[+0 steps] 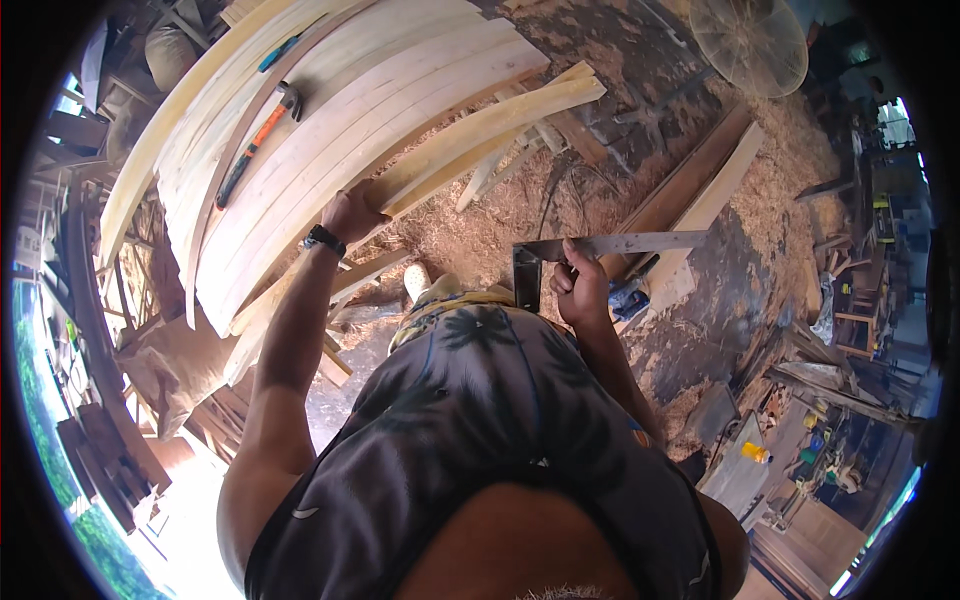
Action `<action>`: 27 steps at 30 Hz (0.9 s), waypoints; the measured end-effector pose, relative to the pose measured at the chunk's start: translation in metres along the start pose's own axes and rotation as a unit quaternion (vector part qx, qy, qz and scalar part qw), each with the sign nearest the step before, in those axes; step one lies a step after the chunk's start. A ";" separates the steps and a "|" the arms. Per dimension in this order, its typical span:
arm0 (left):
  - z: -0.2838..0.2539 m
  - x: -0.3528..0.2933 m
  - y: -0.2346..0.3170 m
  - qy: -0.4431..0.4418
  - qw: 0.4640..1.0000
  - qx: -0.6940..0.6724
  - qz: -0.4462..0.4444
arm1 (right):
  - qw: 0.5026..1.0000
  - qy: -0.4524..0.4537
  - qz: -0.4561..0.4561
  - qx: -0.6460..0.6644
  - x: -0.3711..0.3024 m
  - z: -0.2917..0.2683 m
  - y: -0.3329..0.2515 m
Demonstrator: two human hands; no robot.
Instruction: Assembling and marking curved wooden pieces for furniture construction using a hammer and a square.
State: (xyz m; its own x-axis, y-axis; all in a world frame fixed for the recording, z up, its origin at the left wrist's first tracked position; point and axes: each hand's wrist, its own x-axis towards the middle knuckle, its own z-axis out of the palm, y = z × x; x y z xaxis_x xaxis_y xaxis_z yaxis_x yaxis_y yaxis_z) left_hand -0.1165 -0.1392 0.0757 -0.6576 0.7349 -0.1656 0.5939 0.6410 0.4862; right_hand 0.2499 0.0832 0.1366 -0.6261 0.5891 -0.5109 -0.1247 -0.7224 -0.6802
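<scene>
My left hand [350, 212], with a dark watch on its wrist, is wrapped around the near end of a long pale wooden board [490, 125]. That board runs away to the far right, beside the edge of a broad panel of pale planks [340, 130]. In front of my waist, on the right, my right hand [580, 285] is closed on a carpenter's square [640, 243]. Its metal blade points right, and its darker arm hangs down toward my body. A hammer [255, 150] with an orange and black handle lies on the panel. Beyond it rests a slim blue-handled tool [280, 52].
Wood shavings [480, 235] cover much of the floor. Long brown timber [680, 190] lies at the right, near a dark blue object [629, 300]. A round fan [750, 45] stands at the far right. Lumber scraps and a yellow container [757, 453] sit at the lower right.
</scene>
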 end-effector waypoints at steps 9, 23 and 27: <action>-0.003 0.006 0.003 -0.070 0.997 0.010 -0.010 | 1.000 0.008 -0.016 0.011 -0.004 -0.003 0.007; 0.043 -0.059 0.048 0.003 0.999 0.029 0.022 | 1.000 0.021 -0.016 0.011 -0.007 -0.010 0.017; 0.015 -0.055 0.038 -0.046 0.997 -0.060 0.020 | 0.999 0.046 0.002 0.011 -0.016 -0.001 0.013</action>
State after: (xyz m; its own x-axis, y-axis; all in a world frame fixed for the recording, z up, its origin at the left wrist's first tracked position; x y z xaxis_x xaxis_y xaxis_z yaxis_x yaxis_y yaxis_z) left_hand -0.0510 -0.1518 0.0899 -0.5860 0.7800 -0.2196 0.5558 0.5842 0.5915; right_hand 0.2596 0.0645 0.1352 -0.5542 0.6161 -0.5598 -0.1393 -0.7316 -0.6673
